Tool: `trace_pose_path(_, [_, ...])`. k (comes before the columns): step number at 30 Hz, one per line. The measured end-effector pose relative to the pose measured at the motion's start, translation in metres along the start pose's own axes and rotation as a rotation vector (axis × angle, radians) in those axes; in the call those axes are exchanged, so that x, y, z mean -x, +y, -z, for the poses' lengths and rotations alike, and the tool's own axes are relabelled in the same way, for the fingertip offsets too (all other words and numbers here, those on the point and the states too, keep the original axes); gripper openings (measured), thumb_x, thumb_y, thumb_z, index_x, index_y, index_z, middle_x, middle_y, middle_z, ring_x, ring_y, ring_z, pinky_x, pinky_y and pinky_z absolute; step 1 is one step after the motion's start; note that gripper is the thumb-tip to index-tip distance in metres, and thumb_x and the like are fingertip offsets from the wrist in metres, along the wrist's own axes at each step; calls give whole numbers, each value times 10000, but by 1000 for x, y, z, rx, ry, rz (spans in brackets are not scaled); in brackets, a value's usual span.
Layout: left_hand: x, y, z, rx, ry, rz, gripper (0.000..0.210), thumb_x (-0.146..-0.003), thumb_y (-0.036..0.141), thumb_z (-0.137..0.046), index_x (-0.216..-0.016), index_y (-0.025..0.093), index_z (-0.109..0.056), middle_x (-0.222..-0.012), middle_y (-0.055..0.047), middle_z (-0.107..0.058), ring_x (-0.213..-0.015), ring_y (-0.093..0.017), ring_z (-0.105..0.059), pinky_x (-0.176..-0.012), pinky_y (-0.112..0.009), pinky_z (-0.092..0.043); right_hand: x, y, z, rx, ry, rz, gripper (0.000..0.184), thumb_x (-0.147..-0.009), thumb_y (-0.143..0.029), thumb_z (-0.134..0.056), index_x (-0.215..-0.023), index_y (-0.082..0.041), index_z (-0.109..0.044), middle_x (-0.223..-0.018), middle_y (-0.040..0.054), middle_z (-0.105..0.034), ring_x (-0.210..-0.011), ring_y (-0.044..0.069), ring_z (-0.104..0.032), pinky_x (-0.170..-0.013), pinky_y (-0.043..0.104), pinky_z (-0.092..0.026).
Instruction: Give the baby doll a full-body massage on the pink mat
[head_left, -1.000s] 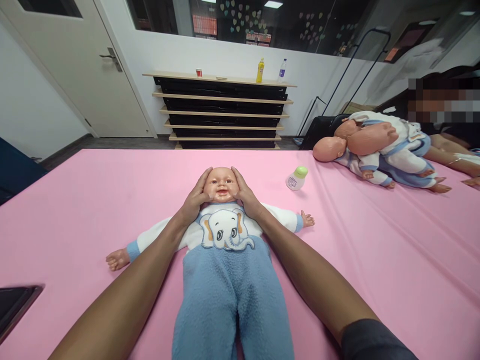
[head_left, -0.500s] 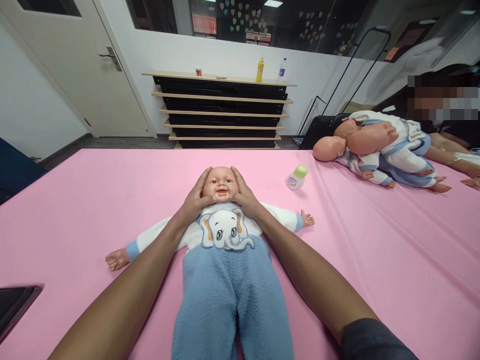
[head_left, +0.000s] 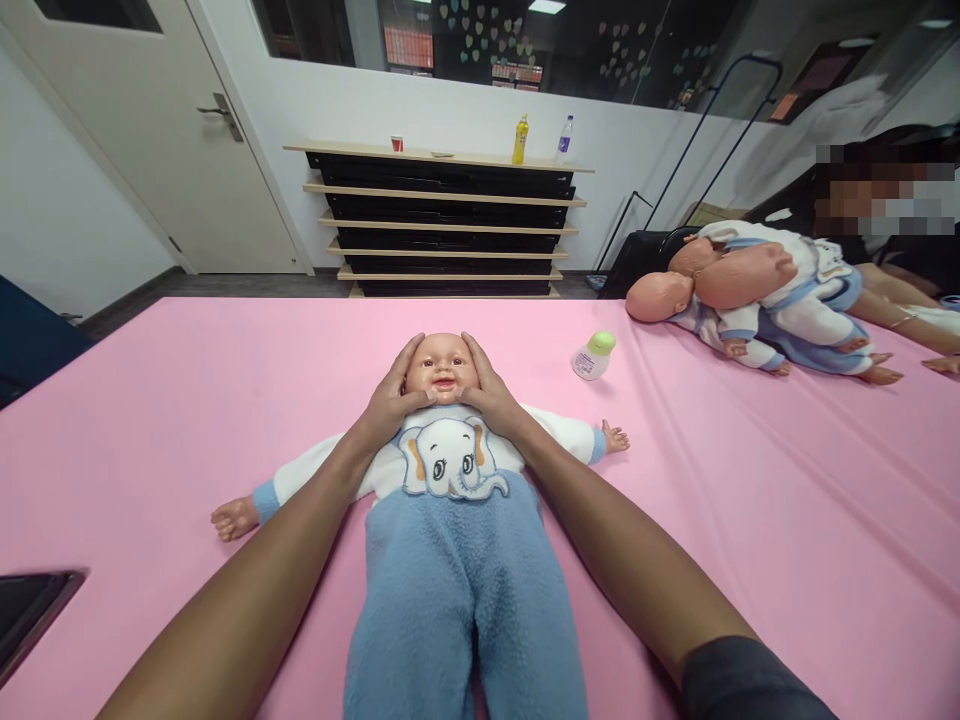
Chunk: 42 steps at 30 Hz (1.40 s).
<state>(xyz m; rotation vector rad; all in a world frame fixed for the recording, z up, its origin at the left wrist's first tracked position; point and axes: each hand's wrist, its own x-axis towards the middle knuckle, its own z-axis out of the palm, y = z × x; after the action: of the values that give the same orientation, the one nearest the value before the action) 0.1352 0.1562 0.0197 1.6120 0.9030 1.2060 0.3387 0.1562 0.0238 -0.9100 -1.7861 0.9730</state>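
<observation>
While a bald, smooth-skinned baby doll (head_left: 459, 540) in a white long-sleeved top and fuzzy blue trousers lies on its back on a broad, pink-covered table (head_left: 127, 430), a person frames its face from both sides. The left hand (head_left: 391, 400) and the right hand (head_left: 491, 392) mirror each other, unclenched and cupped against the head, fingers extended along its sides and thumbs pointing inward at the chin, their tips a little apart. The matched hold probably serves to steady the head, its eyes and smile turned upward. Laid with its feet toward the person, the doll presents its whole front, including a white elephant patch (head_left: 450, 465) trimmed in blue; its arms stretch out to either side, seemingly so as not to hinder the work, though the left forearm passes in front of one sleeve. Beyond the doll on the right, a small white bottle with a lime-green cap (head_left: 592, 358) stands on the table, apparently placed to be handy yet out of the way. Farther right, more baby dolls in white and blue (head_left: 817, 285) lie heaped together, perhaps to save room.
</observation>
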Motion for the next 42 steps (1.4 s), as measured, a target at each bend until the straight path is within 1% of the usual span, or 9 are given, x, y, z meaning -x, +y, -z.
trace_pose_path(6, [-3,-9,0,185,-23,10,792,-766,305,-524,-1517,261,-277,-1563,-20,-323,-1420,-329,-327,-1191,-528,-247,-4,9,0,-73,3,-5,815,-802,-267,-479,-1551,-231,-158,-1603,-23,-185,-1491,203,-150,-1238,414,-134])
trace_pose_path(9, [-1,-5,1,75,-6,-4,804,-778,358,-598,-1514,279,-284,-1580,-14,-289,-1448,-330,-272,-1209,-510,-204,-1,5,0,-70,0,2,832,-829,-362,-556,-1549,-233,-160,-1605,-3,-177,-1492,222,-145,-1234,426,-139])
trace_pose_path(12, [2,0,1,-84,-1,-20,947,-709,359,-739,-1522,299,-257,-1600,-25,-240,-1471,-334,-212,-1220,-493,-170,2,-2,0,-24,0,2,1007,-748,-450,-719,-1550,-253,-143,-1609,27,-160,-1488,263,-155,-1227,452,-151])
trace_pose_path(15, [3,2,0,-119,2,-13,986,-688,347,-769,-1522,317,-243,-1599,-27,-241,-1469,-327,-219,-1215,-492,-184,3,-4,0,-4,8,-9,1043,-723,-459,-749,-1549,-260,-144,-1608,38,-160,-1485,277,-161,-1223,463,-159])
trace_pose_path(23, [-2,-8,1,27,-8,0,865,-725,264,-601,-1522,275,-264,-1580,-8,-288,-1445,-332,-270,-1203,-505,-231,-4,9,0,-38,1,3,886,-751,-235,-526,-1551,-251,-146,-1604,-31,-180,-1488,223,-161,-1240,431,-124])
trace_pose_path(28, [-2,-9,-2,174,-36,-7,754,-822,341,-480,-1531,256,-237,-1563,-27,-320,-1419,-327,-334,-1175,-516,-290,-5,13,0,-85,9,32,789,-809,-276,-460,-1546,-248,-181,-1599,-49,-195,-1495,203,-129,-1245,413,-103])
trace_pose_path(30, [0,-6,-2,89,-14,-19,788,-811,367,-565,-1526,269,-249,-1581,-27,-283,-1441,-325,-291,-1193,-501,-257,-3,10,0,-77,9,25,780,-842,-355,-502,-1545,-256,-179,-1601,-34,-190,-1495,215,-130,-1241,423,-107])
trace_pose_path(34, [4,1,0,-124,6,-25,995,-686,328,-773,-1524,312,-236,-1602,-28,-231,-1471,-324,-218,-1219,-493,-176,1,-1,0,-1,-6,4,1015,-744,-454,-714,-1552,-258,-131,-1607,27,-171,-1489,268,-150,-1229,452,-141])
trace_pose_path(42, [-2,-4,1,35,4,1,877,-711,246,-661,-1507,285,-296,-1578,-10,-294,-1450,-310,-270,-1210,-476,-228,-2,6,0,-26,1,9,905,-759,-270,-577,-1552,-255,-141,-1604,-18,-179,-1487,240,-160,-1236,437,-131])
